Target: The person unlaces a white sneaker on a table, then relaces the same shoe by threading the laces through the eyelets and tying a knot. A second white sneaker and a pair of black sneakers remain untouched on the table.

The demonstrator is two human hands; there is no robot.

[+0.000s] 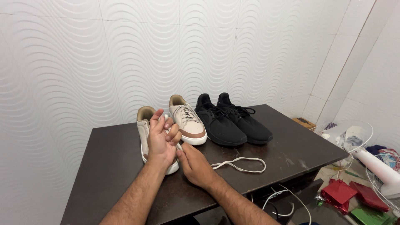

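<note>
Left hand (160, 139): fingers curled round the beige shoe (144, 125), covering its front | Right hand (196, 166): fingertips pinching the white shoelace (239, 164), which trails away from them across the dark table (112, 166) | Just beyond the fingers: second beige shoe (188, 121), black shoes (231, 121)

Left hand (161, 139) raised, fingers curled – right hand (194, 164) low, grip pinched.

A dark brown wooden table (112, 166) fills the lower middle of the frame, bearing a beige sneaker (144, 125) at centre left, a second beige sneaker (189, 123) beside it, two black sneakers (233, 121) at centre, and a loose white shoelace (241, 164) below them.
</note>
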